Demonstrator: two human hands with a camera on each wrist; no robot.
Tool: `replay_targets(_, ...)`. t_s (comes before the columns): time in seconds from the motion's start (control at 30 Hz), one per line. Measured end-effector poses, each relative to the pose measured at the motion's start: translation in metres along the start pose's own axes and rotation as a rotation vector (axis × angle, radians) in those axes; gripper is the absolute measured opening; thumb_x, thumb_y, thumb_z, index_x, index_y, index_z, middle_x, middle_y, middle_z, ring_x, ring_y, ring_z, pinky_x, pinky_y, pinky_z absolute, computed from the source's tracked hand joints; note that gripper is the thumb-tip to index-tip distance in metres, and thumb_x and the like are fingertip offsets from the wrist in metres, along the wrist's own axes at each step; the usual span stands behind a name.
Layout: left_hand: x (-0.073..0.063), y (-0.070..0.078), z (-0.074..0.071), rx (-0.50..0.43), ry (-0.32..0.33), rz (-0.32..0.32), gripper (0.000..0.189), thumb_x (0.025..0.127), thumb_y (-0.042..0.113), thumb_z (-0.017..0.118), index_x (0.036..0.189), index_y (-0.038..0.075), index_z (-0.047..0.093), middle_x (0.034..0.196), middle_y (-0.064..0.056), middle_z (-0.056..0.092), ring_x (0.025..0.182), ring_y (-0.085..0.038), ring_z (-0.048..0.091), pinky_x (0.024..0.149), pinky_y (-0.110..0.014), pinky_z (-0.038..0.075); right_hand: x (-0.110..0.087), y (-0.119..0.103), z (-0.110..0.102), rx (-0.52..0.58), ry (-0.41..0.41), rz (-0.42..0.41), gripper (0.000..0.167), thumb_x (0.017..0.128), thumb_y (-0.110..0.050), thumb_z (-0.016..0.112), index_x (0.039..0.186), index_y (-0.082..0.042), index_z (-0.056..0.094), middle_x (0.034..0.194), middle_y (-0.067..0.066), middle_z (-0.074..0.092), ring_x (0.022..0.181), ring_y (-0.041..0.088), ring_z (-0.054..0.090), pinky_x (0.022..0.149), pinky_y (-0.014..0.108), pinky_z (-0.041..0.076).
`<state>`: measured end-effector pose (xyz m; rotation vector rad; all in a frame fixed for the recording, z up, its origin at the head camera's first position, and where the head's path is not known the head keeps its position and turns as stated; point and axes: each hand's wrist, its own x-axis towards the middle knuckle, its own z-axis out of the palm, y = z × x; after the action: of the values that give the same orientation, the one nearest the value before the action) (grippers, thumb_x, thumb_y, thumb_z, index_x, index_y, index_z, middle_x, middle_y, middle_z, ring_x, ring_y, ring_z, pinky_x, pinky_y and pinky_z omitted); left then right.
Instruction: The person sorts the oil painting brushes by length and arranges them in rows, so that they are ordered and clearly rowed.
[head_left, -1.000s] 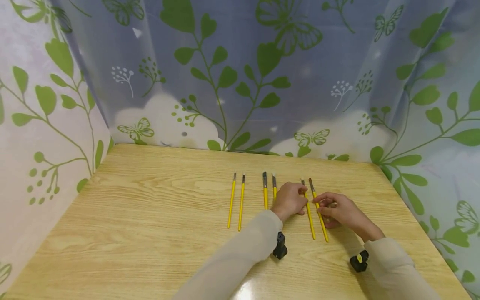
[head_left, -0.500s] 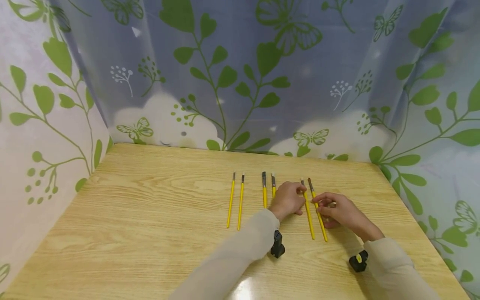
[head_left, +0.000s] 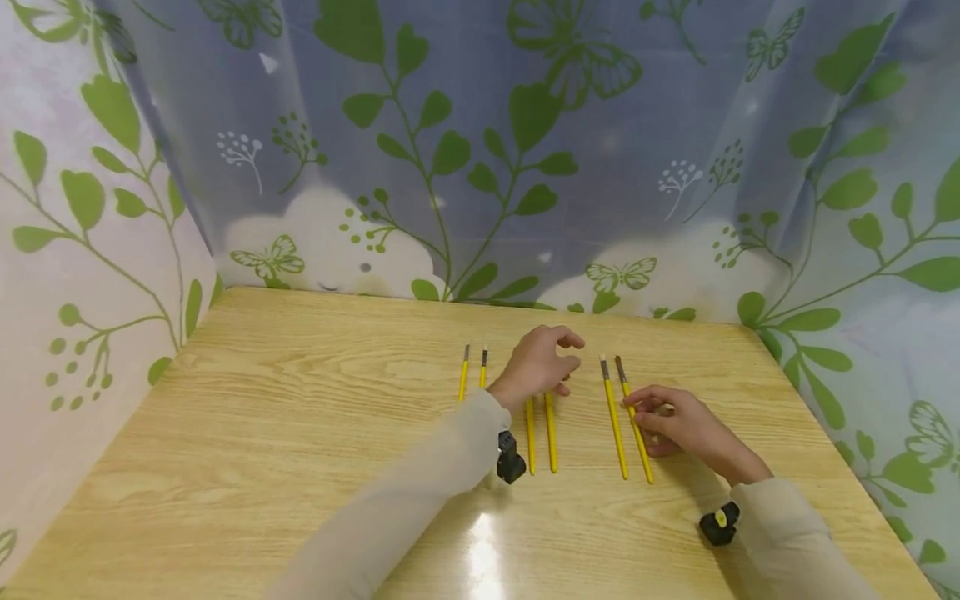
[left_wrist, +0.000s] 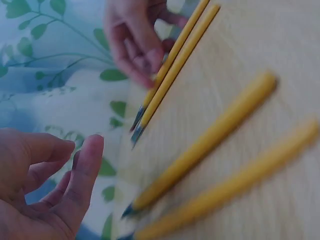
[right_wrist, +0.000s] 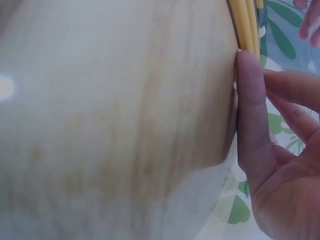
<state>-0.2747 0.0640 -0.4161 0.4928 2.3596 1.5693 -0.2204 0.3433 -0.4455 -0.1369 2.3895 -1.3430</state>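
Note:
My left hand (head_left: 538,364) hovers over the middle pair of yellow-handled paintbrushes, its fingers spread and holding nothing. It hides the bristle ends of that pair, while the handle of one paintbrush (head_left: 552,442) shows below it. At the right, my right hand (head_left: 678,423) pinches the rightmost paintbrush (head_left: 642,450) lightly between thumb and fingertips, with the brush lying on the table. Another paintbrush (head_left: 615,429) lies just left of that one. In the right wrist view the thumb (right_wrist: 250,95) covers part of the yellow handles (right_wrist: 243,22).
A third pair of paintbrushes, including one thin brush (head_left: 463,379), lies further left, partly hidden by the left sleeve (head_left: 420,492). The wooden table (head_left: 225,467) meets a leaf-patterned curtain (head_left: 300,208) at its back and sides.
My left hand has let go of the left brush of the right pair and moved left and slightly back, over the middle pair. My right hand has stayed put.

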Motion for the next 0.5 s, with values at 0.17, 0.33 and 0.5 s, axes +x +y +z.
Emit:
replay_targets(0.17,-0.007,-0.006,-0.036,0.097,0.029,0.003,0.031,0.112,0.016,0.063,0.142,0.012,0.068,0.15,-0.013,0.061,0.087,-0.044,0.075,0.079,-0.048,0.066,-0.004,0.001,-0.009,-0.036,0.024,-0.016,0.042,0.114,-0.016,0.06,0.151,0.002,0.057,0.136,0.026,0.06,0.101,0.018,0.068,0.076,0.039,0.067)
replay_targets(0.33,-0.016,-0.014,-0.072,0.225,0.057,-0.027,0.032,0.114,0.023,0.06,0.144,0.016,0.067,0.145,-0.008,0.066,0.091,-0.041,0.076,0.08,-0.049,0.064,-0.009,0.002,-0.02,-0.098,0.129,-0.038,0.043,0.115,-0.019,0.058,0.152,0.003,0.055,0.135,0.027,0.061,0.098,0.017,0.068,0.075,0.038,0.067)
replay_targets(0.5,-0.023,-0.025,-0.104,0.34,0.096,-0.075,0.032,0.115,0.03,0.056,0.143,0.019,0.067,0.139,-0.008,0.071,0.084,-0.038,0.076,0.066,-0.035,0.056,-0.008,0.0,-0.025,-0.113,0.213,-0.078,0.046,0.116,-0.023,0.056,0.154,0.004,0.053,0.132,0.027,0.059,0.096,0.019,0.069,0.074,0.038,0.067)
